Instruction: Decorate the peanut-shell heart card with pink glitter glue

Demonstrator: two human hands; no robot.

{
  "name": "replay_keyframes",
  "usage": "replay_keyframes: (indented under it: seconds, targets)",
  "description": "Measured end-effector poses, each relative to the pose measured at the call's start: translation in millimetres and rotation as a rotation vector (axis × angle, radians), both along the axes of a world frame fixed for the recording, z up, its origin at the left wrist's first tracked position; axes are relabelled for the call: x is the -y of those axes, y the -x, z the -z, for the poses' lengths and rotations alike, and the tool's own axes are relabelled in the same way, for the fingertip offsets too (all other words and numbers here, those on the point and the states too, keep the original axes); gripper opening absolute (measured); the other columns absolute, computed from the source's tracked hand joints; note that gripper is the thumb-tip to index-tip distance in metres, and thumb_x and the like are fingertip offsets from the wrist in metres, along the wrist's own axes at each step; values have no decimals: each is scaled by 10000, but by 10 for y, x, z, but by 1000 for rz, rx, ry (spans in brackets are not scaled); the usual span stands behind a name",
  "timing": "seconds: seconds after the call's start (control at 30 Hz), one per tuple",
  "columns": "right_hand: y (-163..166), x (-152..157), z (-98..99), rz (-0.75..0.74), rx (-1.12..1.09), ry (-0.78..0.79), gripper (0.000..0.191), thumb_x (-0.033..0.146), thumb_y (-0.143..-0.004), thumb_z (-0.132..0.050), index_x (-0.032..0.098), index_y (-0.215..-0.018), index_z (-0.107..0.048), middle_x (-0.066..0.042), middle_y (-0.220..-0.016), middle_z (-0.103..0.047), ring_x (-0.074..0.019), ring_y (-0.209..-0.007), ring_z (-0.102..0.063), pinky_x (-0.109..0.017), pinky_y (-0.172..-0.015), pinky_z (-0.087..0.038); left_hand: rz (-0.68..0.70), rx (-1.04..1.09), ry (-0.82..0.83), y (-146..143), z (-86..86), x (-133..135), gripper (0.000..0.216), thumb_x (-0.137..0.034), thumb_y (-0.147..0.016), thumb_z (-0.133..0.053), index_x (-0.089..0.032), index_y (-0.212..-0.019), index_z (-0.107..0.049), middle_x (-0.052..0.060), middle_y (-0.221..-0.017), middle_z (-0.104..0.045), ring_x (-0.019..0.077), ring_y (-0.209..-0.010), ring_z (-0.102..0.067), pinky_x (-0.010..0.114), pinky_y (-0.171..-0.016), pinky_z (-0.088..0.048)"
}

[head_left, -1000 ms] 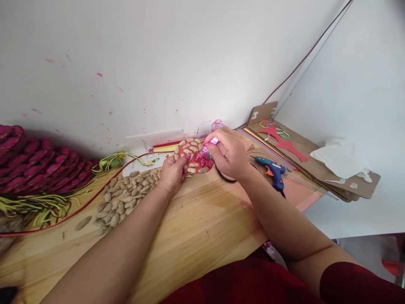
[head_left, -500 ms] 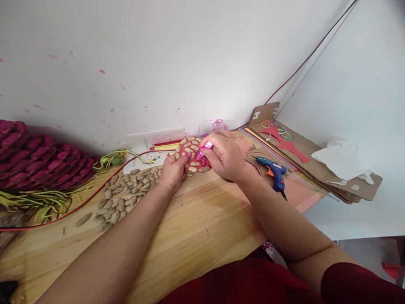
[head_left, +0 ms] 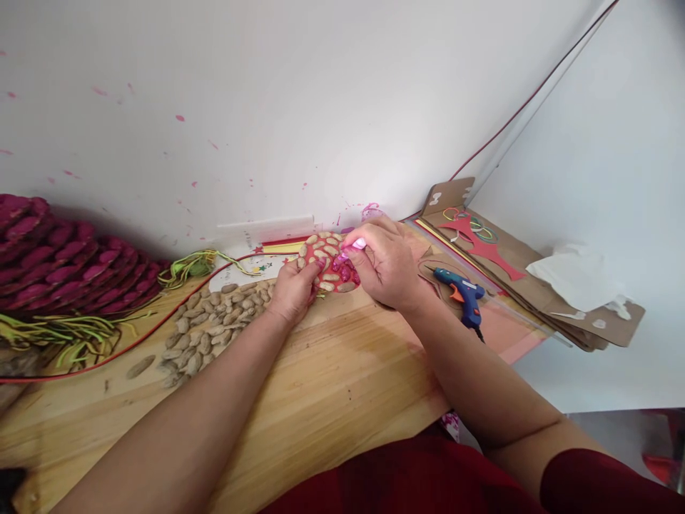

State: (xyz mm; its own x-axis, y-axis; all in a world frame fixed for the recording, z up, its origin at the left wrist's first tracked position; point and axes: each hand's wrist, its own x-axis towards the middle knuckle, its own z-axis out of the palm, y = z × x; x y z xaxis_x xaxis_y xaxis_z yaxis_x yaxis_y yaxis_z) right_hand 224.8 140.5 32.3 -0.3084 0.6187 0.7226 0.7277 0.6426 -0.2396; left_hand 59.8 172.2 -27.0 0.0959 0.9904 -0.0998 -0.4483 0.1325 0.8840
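Across the near part of the bench (head_left: 321, 378) runs bare wood, then a heap of loose peanuts (head_left: 214, 325) on the left and a glue gun (head_left: 464, 293) lying on the right. Beyond, the left hand (head_left: 296, 290) pinches the edge of a red disc (head_left: 326, 265) studded with peanuts, thumb on top. The right hand (head_left: 385, 263) grips a small pink-and-white tool (head_left: 357, 245), its tip hidden, over the disc's right part. Colouring seems to be in hand: peanuts there are pink, the others plain. The next move likely calls for a steady disc and careful strokes. Behind stands a pink-spattered wall (head_left: 257, 107).
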Motion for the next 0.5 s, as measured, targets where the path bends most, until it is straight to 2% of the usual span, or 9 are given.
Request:
replay_keyframes:
  seconds: [0.1, 0.33, 0.5]
  targets:
    - [8, 3, 5, -13, 2, 17, 202, 324, -1034, -503, 221, -958, -659, -57, -913, -740, -240, -947, -591, -427, -949, -382, -6, 3, 7, -3, -9, 6, 332, -299, -564, -895, -197, -628, -586, -44, -455, -538, 88, -355, -431, 192, -358, -274]
    - [0, 11, -10, -15, -4, 4, 173, 312, -1017, -521, 224, -940, -649, -55, -922, -757, -240, -944, -602, -425, -941, -380, -14, -15, 22, 8, -9, 12, 312, -283, -585, -868, -195, -603, -569, -37, -460, -538, 89, -360, -439, 196, -363, -286]
    - [-10, 9, -24, -21, -12, 43, 177, 328, -1017, -517, 234, -947, -649, -55, -930, -763, -242, -940, -604, -425, -931, -384, -29, 1, 28, 8, 5, -2, 347, -280, -600, -884, -198, -603, -547, -73, -412, -460, 53, -306, -318, 187, -338, -192]
